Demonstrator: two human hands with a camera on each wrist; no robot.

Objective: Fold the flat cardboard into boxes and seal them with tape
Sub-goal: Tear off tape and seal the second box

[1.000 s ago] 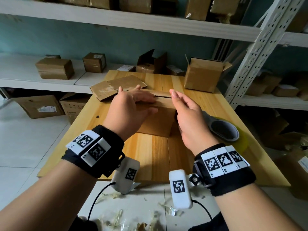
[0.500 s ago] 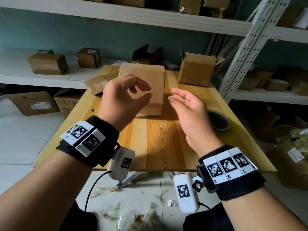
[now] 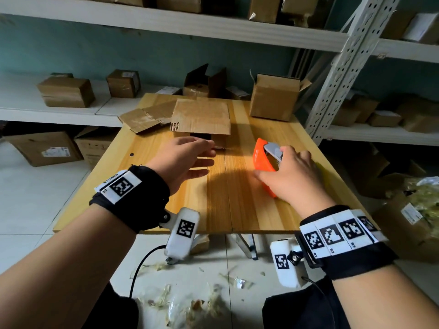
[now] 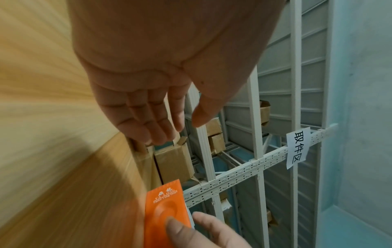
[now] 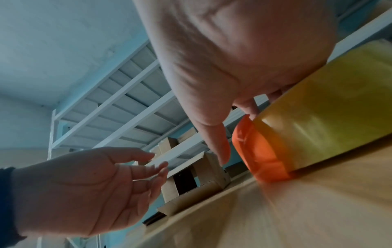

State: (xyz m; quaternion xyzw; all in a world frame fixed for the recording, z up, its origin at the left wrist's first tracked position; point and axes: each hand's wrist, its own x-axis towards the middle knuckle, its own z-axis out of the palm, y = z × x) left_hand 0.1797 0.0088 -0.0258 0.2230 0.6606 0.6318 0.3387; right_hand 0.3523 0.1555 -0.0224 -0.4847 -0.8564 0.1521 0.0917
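From the head view, a half-folded box point(image 3: 200, 119) is being shown lying on the counter point(image 3: 228, 198), its flaps unsealed and a dark opening facing the person. The left hand point(image 3: 183, 160) is being held over the counter just in front of that box, fingers straight and loosely spread, with nothing held; whether the fingertips are touching the box's near flap cannot be told from this view. The right hand point(image 3: 288, 175) is being closed round an orange tape dispenser point(image 3: 262, 160) to the right of the box, well apart from it.

The left wrist view is showing what the head view is not: the open palm of the left hand point(image 4: 148, 104), and printed lettering on the dispenser point(image 4: 165, 211), against which a right thumb is being pressed.

In the right wrist view, a yellowish tape roll point(image 5: 322, 132) is being revealed behind the dispenser's orange body point(image 5: 260, 157), with the right fingers point(image 5: 220, 144) curled over it. The box point(image 5: 197, 181) is being seen beyond the left hand point(image 5: 89, 189), whose fingertips appear just short of it, though blur is making this uncertain.
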